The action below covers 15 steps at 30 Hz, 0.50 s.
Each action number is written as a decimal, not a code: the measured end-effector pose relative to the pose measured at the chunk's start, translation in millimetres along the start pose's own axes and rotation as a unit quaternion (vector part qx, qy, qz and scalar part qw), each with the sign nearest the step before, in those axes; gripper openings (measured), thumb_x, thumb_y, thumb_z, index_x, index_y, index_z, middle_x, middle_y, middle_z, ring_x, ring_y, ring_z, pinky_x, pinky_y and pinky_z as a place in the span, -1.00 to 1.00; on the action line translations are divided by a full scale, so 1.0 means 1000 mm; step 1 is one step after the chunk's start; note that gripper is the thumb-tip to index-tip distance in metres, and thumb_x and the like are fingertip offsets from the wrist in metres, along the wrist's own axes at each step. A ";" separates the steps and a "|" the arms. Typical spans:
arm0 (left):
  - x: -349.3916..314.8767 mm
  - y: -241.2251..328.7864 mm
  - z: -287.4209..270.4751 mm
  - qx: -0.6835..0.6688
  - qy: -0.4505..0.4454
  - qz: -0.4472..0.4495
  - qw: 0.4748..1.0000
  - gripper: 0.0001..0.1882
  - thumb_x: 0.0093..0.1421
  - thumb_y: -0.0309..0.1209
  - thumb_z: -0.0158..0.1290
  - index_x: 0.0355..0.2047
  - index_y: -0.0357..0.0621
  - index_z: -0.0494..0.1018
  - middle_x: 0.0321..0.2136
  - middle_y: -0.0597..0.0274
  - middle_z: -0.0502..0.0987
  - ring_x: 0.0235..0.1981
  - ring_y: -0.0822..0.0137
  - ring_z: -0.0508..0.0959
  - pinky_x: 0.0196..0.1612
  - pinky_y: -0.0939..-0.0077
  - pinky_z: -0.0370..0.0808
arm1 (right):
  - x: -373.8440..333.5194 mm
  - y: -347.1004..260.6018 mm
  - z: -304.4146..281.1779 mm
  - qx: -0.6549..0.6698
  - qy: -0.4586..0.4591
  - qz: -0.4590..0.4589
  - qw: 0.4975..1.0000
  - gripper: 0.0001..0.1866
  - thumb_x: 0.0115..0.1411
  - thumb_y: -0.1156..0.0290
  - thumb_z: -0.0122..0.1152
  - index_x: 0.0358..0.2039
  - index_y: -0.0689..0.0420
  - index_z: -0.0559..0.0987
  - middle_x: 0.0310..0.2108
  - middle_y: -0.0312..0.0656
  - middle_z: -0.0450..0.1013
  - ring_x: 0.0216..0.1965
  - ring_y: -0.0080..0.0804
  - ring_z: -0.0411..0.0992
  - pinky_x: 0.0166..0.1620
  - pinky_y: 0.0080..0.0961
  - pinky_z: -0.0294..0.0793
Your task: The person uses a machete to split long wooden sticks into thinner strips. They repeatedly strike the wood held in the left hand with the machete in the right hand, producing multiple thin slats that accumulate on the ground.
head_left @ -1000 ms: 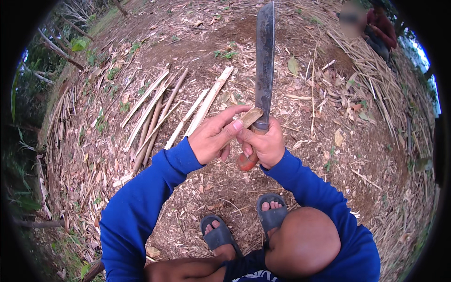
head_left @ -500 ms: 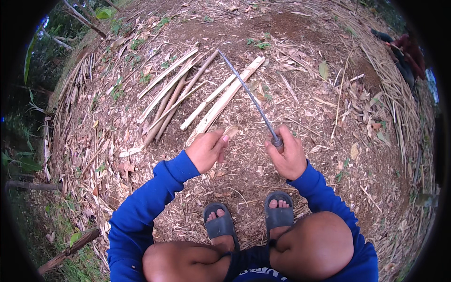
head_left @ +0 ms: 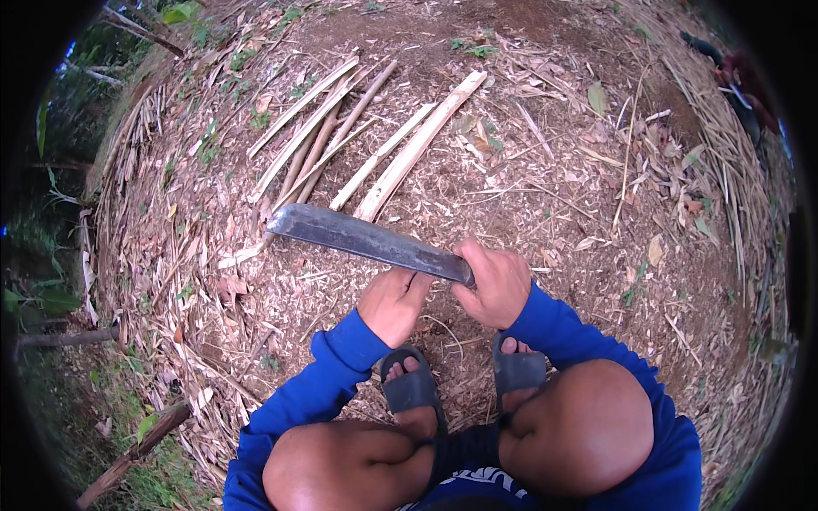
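Machete (head_left: 366, 240) swung across, its blade now over the left hand's fingers

Half a second ago the blade stood nearly edge-on, pointing up and away, with the hands well apart; now its broad face shows and its tip points left. The right hand (head_left: 496, 285) is wrapped round the handle at the machete's right end. The left hand (head_left: 394, 302) has come in just below the machete, on the person's side, its fingers hidden by the blade. Whether they are spread or closed, or touch the metal, cannot be told. The small wood piece seen in that hand earlier is now out of sight, so blade and left hand call for care.

Nearer the person than the machete are blue sleeves (head_left: 345, 349) and dark sandals (head_left: 411, 387). Beyond it, pale split strips (head_left: 423, 145) and rounder sticks (head_left: 366, 102) lie on the littered ground, arranged as before. Far to the machete's right, past loose cut stalks (head_left: 724, 175), dark red clothing (head_left: 754, 83) of another person shows, blurred.
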<state>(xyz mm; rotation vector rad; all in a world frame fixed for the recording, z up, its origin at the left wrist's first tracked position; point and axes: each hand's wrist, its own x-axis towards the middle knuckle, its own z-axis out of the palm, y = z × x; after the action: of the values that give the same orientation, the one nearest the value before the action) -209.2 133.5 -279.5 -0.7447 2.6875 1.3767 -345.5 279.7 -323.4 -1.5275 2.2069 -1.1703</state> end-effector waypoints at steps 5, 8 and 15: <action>0.002 -0.009 0.008 0.026 0.045 0.082 0.995 -0.83 0.28 -0.40 -0.03 -0.26 -0.28 0.42 -0.40 -0.03 0.46 -0.30 -0.05 0.47 -0.19 0.15 0.36 | 0.002 -0.004 0.001 0.005 0.025 -0.037 0.999 -0.67 -0.03 0.36 0.34 -0.27 0.07 0.41 -0.55 -0.14 0.48 -0.53 -0.07 0.52 -0.51 -0.18 0.42; 0.005 -0.009 0.009 0.044 0.058 0.102 0.992 -0.86 0.23 -0.46 0.01 -0.25 -0.27 0.40 -0.40 -0.02 0.43 -0.27 -0.04 0.47 -0.17 0.16 0.35 | 0.004 -0.009 0.001 0.020 0.041 -0.034 0.998 -0.67 -0.11 0.48 0.33 -0.30 0.12 0.43 -0.58 -0.08 0.44 -0.55 0.01 0.48 -0.50 -0.21 0.41; 0.009 0.010 0.006 0.033 0.098 0.124 0.987 -0.87 0.19 -0.48 0.03 -0.28 -0.27 0.37 -0.47 -0.10 0.44 -0.33 -0.18 0.48 -0.23 0.06 0.36 | 0.003 -0.007 0.001 0.039 0.064 -0.032 0.997 -0.70 -0.07 0.47 0.32 -0.31 0.13 0.44 -0.60 -0.07 0.44 -0.56 0.01 0.49 -0.52 -0.23 0.42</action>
<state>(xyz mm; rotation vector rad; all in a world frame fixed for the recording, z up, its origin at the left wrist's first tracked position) -222.0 139.7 -278.0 -0.5824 3.0530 1.3130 -341.2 275.5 -318.5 -1.5424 2.1763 -1.3939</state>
